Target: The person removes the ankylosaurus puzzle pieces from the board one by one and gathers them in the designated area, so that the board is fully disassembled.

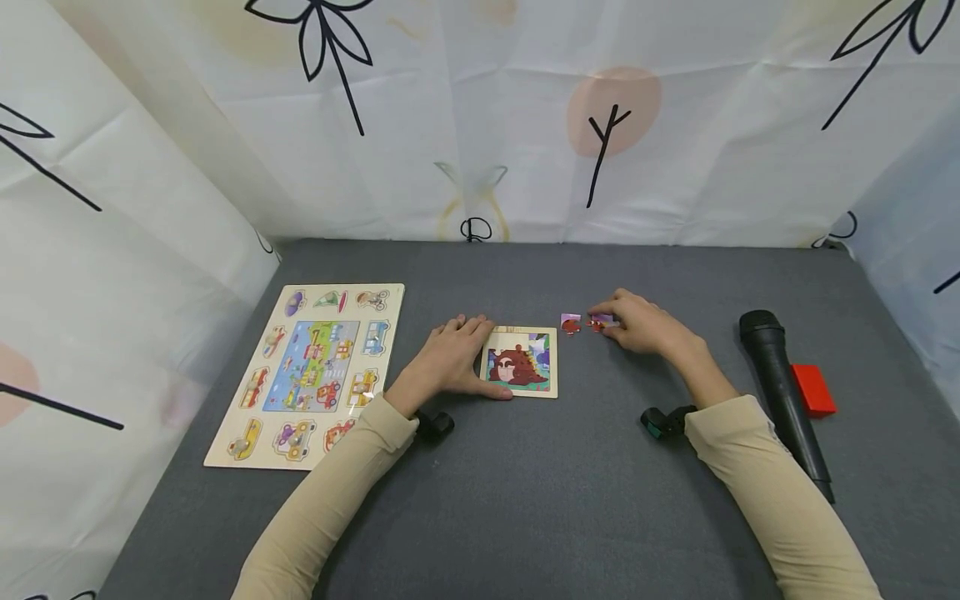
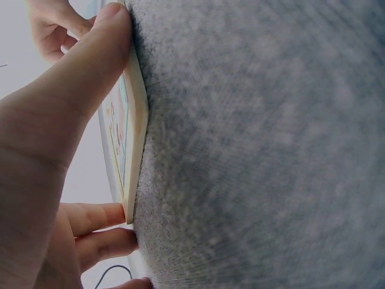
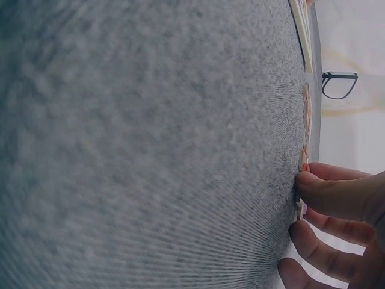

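In the head view my left hand rests at the left side of a small wooden puzzle board. Its thumb lies along the near edge, and its fingers reach to the far left corner. The board shows a dark red hedgehog-like picture. In the left wrist view the thumb presses the board's edge, with fingertips at the other end. To the right, my right hand pinches a small purple and red puzzle piece at the table surface. A similar piece lies between it and the board.
A large wooden puzzle board with vehicle and toy shapes lies at the left. Beyond my right forearm are a black microphone and a red block. White patterned cloth rises behind the grey table.
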{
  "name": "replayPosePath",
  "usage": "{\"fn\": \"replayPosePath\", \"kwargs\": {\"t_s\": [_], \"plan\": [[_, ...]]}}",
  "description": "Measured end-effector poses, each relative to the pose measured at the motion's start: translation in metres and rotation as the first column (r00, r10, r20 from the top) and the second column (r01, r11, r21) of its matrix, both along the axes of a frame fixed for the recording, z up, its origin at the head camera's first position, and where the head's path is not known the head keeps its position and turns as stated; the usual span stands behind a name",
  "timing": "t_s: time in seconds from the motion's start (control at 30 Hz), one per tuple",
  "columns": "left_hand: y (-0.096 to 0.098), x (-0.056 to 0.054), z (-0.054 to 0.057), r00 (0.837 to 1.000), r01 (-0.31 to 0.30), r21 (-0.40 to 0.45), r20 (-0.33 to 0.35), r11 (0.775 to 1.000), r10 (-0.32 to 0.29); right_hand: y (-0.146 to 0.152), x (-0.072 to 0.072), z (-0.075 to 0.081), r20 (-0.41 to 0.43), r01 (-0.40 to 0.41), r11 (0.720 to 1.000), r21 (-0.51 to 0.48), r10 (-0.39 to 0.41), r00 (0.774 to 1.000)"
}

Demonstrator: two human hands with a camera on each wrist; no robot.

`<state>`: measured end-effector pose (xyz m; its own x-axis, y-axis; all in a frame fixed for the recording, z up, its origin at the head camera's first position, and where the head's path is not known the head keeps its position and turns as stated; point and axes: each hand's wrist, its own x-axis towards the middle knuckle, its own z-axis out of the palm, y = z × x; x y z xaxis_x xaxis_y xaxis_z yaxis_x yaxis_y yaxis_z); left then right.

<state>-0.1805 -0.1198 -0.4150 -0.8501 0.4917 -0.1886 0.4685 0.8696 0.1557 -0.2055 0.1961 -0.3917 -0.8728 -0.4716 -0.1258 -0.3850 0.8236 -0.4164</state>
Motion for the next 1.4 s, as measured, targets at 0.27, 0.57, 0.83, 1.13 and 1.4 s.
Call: {"fn": "replayPosePath", "kwargs": {"t_s": [0.27, 0.57, 0.83, 1.13, 1.4], "plan": [[0.001, 0.0, 0.001, 1.0, 0.0, -0.005, 0.009, 1.0, 0.0, 0.0, 0.0, -0.002, -0.018, 0.016, 1.0, 0.002, -0.016, 1.0], [0.001, -0.001, 0.001, 1.0, -0.002, -0.005, 0.007, 1.0, 0.002, 0.0, 0.0, 0.0, 0.003, 0.02, 1.0, 0.014, -0.021, 1.0], [0.002, 0.0, 0.004, 1.0, -0.002, -0.002, 0.009, 1.0, 0.002, 0.0, -0.001, 0.001, -0.004, 0.023, 1.0, -0.001, -0.023, 1.0], [0.001, 0.0, 0.003, 1.0, -0.002, -0.001, 0.01, 1.0, 0.002, -0.007, 0.0, 0.008, -0.028, 0.016, 1.0, -0.017, -0.016, 0.999], [0.001, 0.0, 0.003, 1.0, -0.004, -0.002, 0.015, 1.0, 0.004, -0.022, 0.001, 0.013, -0.017, 0.003, 0.999, -0.036, -0.003, 1.0]]}}
